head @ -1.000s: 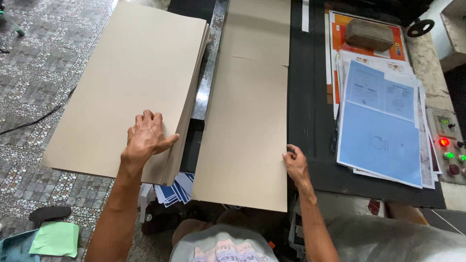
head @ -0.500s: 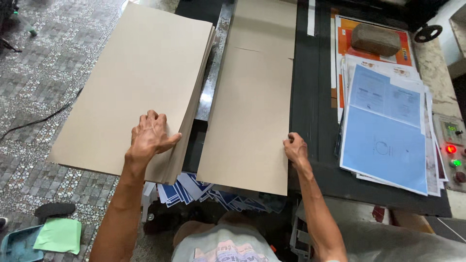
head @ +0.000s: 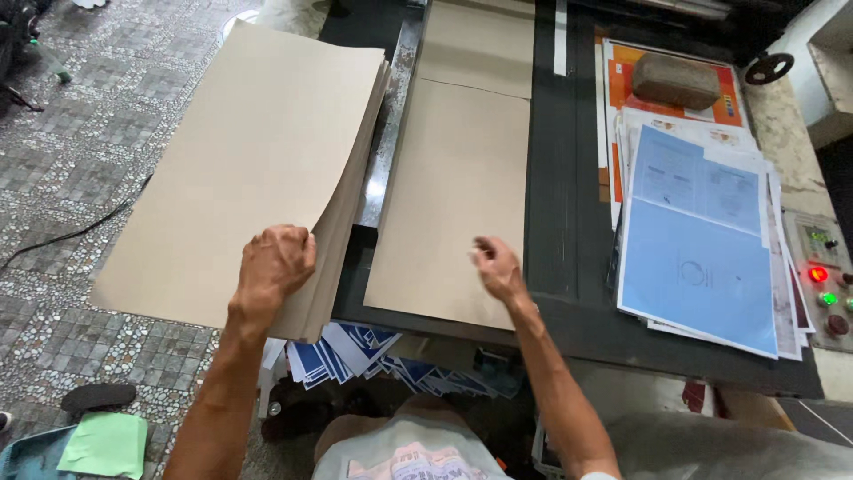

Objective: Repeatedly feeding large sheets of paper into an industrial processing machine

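A thick stack of brown cardboard sheets (head: 240, 169) lies at the left, overhanging the floor. My left hand (head: 275, 264) curls over the stack's near right corner, fingers gripping the sheet edges. A single brown sheet (head: 453, 196) lies flat on the black machine table (head: 569, 204), with another sheet (head: 480, 40) beyond it. My right hand (head: 496, 267) hovers over the flat sheet's near right part, fingers loosely bent and holding nothing.
A pile of blue and white printed sheets (head: 702, 240) lies at the right, with a brown brick (head: 675, 82) on orange prints behind. A control panel with red and green lights (head: 822, 284) sits at the far right. Blue printed cards (head: 355, 356) lie under the table edge.
My left hand has closed from flat on the stack to gripping its corner edge. My right hand has left the flat sheet's right edge and moved left over the sheet.
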